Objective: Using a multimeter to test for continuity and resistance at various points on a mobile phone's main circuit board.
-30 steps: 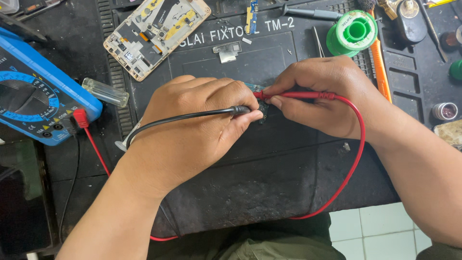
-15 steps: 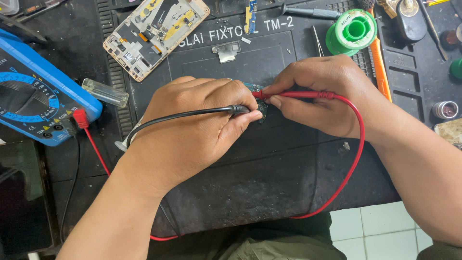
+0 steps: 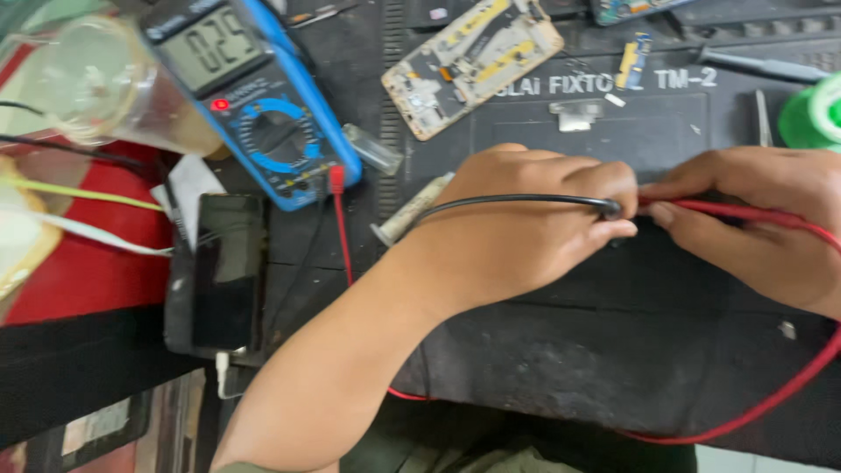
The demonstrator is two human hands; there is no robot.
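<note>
**Probing on the repair mat, both leads meeting at centre**

Gripping the black probe [image 3: 604, 208] in the left hand [image 3: 534, 232], fingers curled closed around it, the black lead [image 3: 517, 200] arching back over the knuckles toward 9 o'clock. Pinching the red probe [image 3: 701, 208] in the right hand [image 3: 762, 223], fingers closed on it, tip pointing toward 9 o'clock and meeting the black probe's tip between the two hands. Whatever sits under the tips staying hidden by the fingers. Trailing the red lead [image 3: 788, 385] from the right hand out toward 3 o'clock, then looping down to 5 o'clock and back along the near edge of the dark work mat [image 3: 613, 350] covering the surface.

Sitting at 10 o'clock from the hands: a blue digital multimeter [image 3: 263, 123], display lit, a red plug seated in its lower socket. Lying just below it, at 9 o'clock, a dark-screened phone [image 3: 226, 271]. Resting at 12 o'clock, an opened phone frame [image 3: 473, 66] with gold-coloured parts showing, and beside it toward 1 o'clock a small blue-and-yellow circuit strip [image 3: 633, 60]. Showing at the 2 o'clock edge, a green spool [image 3: 815, 114]. Standing at the far 10 o'clock corner, a clear glass [image 3: 105, 83]. Lying just left of the left wrist, a small syringe [image 3: 412, 210].
</note>
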